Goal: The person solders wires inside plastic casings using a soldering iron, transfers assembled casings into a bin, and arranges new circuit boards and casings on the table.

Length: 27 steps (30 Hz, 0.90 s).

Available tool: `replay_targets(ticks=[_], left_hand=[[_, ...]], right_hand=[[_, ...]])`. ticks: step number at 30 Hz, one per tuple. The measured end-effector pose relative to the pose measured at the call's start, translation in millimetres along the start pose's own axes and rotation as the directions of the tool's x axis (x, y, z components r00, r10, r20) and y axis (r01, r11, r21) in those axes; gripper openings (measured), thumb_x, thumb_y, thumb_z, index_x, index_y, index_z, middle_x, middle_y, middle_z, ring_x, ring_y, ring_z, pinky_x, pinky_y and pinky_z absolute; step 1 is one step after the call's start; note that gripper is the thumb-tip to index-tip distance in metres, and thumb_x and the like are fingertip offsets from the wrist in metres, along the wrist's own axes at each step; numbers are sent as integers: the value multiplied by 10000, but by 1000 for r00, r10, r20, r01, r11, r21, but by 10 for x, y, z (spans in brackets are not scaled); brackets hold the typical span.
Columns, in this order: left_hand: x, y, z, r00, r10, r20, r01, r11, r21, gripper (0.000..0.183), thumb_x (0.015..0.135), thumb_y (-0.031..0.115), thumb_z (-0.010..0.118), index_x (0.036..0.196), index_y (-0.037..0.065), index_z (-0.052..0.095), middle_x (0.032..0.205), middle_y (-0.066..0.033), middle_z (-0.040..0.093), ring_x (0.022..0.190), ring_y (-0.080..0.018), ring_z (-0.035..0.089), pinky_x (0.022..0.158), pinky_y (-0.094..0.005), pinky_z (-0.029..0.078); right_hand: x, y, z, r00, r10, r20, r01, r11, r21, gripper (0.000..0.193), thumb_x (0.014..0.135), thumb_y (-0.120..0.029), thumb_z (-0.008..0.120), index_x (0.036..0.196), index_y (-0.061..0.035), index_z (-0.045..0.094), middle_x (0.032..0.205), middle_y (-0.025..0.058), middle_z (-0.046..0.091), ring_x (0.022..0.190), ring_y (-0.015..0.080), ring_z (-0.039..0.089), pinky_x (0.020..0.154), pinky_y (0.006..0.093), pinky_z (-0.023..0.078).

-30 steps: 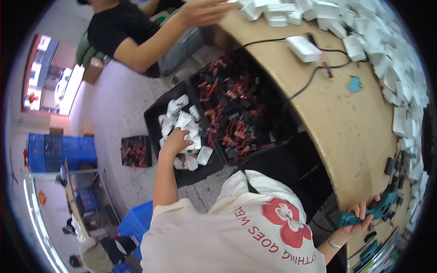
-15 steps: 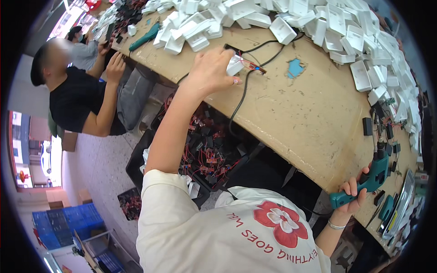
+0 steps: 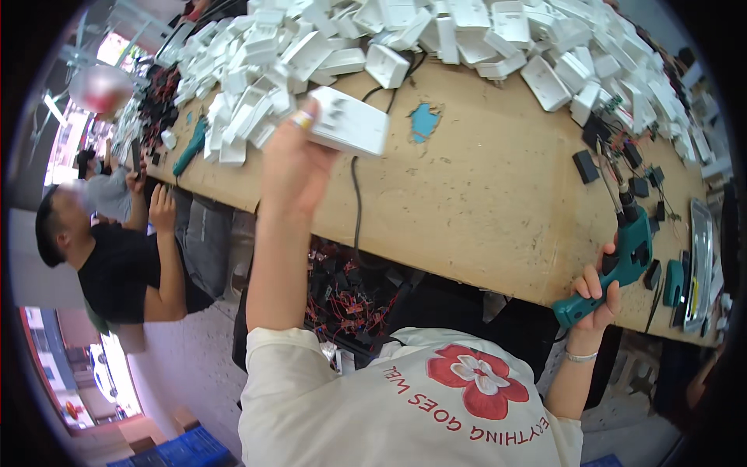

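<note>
In my left hand (image 3: 299,159) is a white box-shaped plastic case (image 3: 350,124) with small raised parts on one face, slightly blurred. The fingers close on its left end and hold it above the table's left part. My right hand (image 3: 597,292) grips the handle of a teal soldering gun (image 3: 629,249) near the table's front right edge. The gun's metal tip points up and away, towards several small black blocks (image 3: 584,166) and wired parts. What lies behind the case is hidden.
A heap of white plastic cases (image 3: 311,58) lines the table's far side. A black cable (image 3: 357,202) crosses the brown tabletop (image 3: 467,210). Below the edge, a bin holds red-wired parts (image 3: 346,296). At left sits another person (image 3: 132,265) in black, near another teal tool (image 3: 190,146).
My left hand held a small white piece beside red wires and a circuit board; now it holds up a white case. The view has swung right. My right hand keeps the soldering gun.
</note>
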State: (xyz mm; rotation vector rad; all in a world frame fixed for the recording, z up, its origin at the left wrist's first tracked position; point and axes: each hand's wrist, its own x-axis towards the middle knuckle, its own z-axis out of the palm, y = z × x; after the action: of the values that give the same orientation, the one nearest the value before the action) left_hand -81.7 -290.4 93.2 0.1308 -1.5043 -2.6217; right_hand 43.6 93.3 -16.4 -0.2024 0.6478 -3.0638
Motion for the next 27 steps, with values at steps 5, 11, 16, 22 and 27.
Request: replay_targets(ticks=[5, 11, 16, 22, 27], left_hand=[[-393, -946, 707, 910, -324, 259, 292, 944, 155, 265, 871, 173, 569, 1071, 2, 538, 1059, -88, 564, 985, -167, 541, 834, -304, 433], [-624, -1517, 1187, 748, -169, 641, -365, 703, 611, 296, 817, 67, 572, 1082, -50, 509, 1160, -170, 506, 1016, -254, 539, 823, -323, 447], [-760, -1434, 1151, 599, 79, 797, -758, 378, 532, 222, 748, 43, 600, 953, -33, 560, 1065, -209, 538, 954, -352, 546, 807, -411, 447], [-485, -1236, 1072, 504, 311, 806, -859, 76, 507, 293, 604, -4, 627, 895, 25, 609, 961, -117, 574, 845, -277, 552, 720, -364, 423], [-253, -1408, 1206, 259, 206, 944, -954, -98, 283, 186, 656, 64, 595, 839, 66, 632, 970, -65, 575, 907, -235, 544, 801, -394, 374]], right_hand=[[-56, 48, 184, 999, -42, 2, 42, 997, 63, 775, 824, -59, 602, 1425, -167, 125, 1374, 89, 349, 706, 118, 440, 644, 243, 424], [-10, 69, 418, 998, -34, -43, 35, 999, 18, 771, 826, -114, 617, 1424, -176, 134, 1445, 158, 192, 955, 189, 495, 713, 284, 473], [185, -8, 413, 998, -39, 49, 42, 998, -49, 746, 840, -134, 598, 1422, -162, 131, 1444, 234, 121, 1168, 286, 458, 783, 324, 508], [349, 14, 416, 995, 8, 99, -1, 998, -67, 655, 873, -194, 532, 1406, -102, 162, 1413, 259, 193, 1243, 350, 373, 918, 387, 455], [351, 38, 399, 996, 28, -83, -38, 991, -125, 640, 864, -186, 545, 1378, -38, 192, 1386, 264, 254, 1272, 400, 305, 965, 410, 415]])
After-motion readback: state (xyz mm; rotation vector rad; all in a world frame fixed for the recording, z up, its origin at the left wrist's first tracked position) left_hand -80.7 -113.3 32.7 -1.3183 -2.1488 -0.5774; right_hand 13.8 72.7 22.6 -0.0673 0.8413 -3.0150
